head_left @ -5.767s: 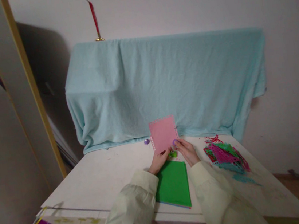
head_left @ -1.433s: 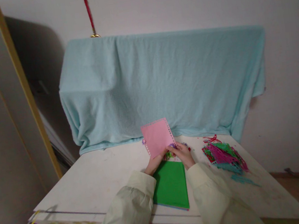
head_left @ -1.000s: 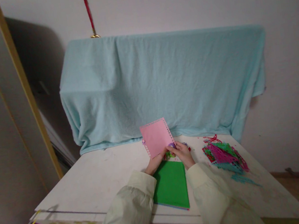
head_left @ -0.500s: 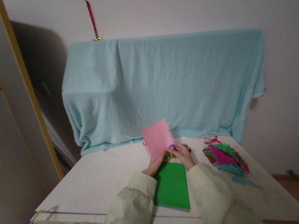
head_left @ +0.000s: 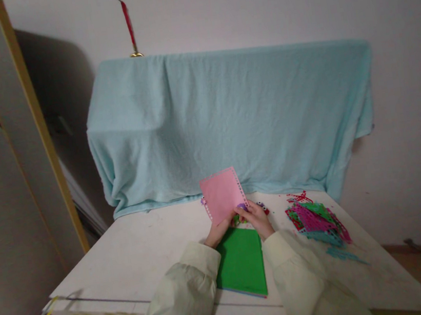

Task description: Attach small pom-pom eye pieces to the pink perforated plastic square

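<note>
Left hand (head_left: 219, 229) and right hand (head_left: 258, 218) at a pink sheet (head_left: 221, 192), centre of the frame.
The left pinches its bottom edge; the right grips a small purple piece (head_left: 242, 206) at its lower right corner. Below lies green paper (head_left: 240, 264); frame right, scraps (head_left: 314, 217).

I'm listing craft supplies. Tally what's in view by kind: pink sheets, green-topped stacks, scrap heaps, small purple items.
Pink sheet: 1
Green-topped stack: 1
Scrap heap: 1
Small purple items: 2
Total: 5
</note>
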Available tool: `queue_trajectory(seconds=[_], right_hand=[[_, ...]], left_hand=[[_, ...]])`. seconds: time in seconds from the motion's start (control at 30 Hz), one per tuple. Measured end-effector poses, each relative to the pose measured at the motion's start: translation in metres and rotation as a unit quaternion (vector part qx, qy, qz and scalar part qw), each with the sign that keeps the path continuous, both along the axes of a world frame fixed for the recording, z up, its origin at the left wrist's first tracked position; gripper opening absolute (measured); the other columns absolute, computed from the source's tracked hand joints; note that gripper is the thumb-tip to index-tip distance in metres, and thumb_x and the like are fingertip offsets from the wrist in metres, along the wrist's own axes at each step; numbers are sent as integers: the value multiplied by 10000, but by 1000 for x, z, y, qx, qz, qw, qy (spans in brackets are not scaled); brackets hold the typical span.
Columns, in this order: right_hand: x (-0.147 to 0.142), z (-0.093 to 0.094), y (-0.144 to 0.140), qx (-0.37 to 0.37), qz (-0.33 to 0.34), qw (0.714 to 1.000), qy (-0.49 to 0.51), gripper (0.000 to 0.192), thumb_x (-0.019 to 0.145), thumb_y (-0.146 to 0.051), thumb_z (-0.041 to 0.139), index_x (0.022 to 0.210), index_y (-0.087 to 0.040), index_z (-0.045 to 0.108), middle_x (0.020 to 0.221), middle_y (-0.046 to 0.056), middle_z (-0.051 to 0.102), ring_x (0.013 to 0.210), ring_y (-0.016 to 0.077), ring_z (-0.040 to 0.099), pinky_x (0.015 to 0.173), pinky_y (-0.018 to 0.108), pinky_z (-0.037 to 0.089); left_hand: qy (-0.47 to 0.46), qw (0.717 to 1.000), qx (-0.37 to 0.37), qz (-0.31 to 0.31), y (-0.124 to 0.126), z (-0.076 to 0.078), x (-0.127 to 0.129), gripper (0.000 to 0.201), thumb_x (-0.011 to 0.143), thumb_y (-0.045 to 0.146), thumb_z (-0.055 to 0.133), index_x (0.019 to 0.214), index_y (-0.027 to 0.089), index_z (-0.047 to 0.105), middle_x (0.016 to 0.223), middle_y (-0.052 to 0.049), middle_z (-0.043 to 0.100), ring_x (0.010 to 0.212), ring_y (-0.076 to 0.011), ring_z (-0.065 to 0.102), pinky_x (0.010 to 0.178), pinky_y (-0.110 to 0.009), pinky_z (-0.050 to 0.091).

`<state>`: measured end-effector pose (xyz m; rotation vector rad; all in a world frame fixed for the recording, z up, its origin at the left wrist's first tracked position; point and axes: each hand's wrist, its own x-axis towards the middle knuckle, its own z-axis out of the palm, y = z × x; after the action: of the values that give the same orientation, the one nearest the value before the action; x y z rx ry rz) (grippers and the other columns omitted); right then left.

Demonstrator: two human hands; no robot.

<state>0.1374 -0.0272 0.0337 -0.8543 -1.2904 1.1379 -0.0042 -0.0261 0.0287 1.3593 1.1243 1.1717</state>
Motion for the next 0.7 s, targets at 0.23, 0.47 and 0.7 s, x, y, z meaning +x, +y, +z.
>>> queue_trajectory(seconds=[0.23, 0.47, 0.7], right_hand=[[0, -1, 1, -2, -6, 1000, -1, 317, 716, -464, 714, 810, -183, 601, 633, -16, 575, 545, 124, 500, 529, 243, 397], [2, -10, 7, 5, -26, 1000, -3, 318, 718, -470, 708, 790, -177, 609, 596, -16, 573, 510, 117, 478, 497, 239, 370], [3, -16, 8, 4, -47, 999, 8, 296, 724, -454, 707, 743, -174, 613, 568, -17, 556, 486, 111, 459, 469, 231, 354]], left_hand=[[-7, 1000, 14, -3, 2, -6, 1, 415, 762, 557, 560, 664, 155, 588, 591, -5, 532, 559, -126, 462, 576, -261, 390], [-10, 1000, -2, -13, 2, -4, 1, 430, 740, 572, 582, 660, 150, 611, 584, -10, 545, 563, -132, 473, 592, -274, 390], [-8, 999, -3, -34, -2, 4, 2, 455, 746, 584, 582, 675, 138, 641, 553, -9, 548, 535, -123, 470, 580, -275, 390]])
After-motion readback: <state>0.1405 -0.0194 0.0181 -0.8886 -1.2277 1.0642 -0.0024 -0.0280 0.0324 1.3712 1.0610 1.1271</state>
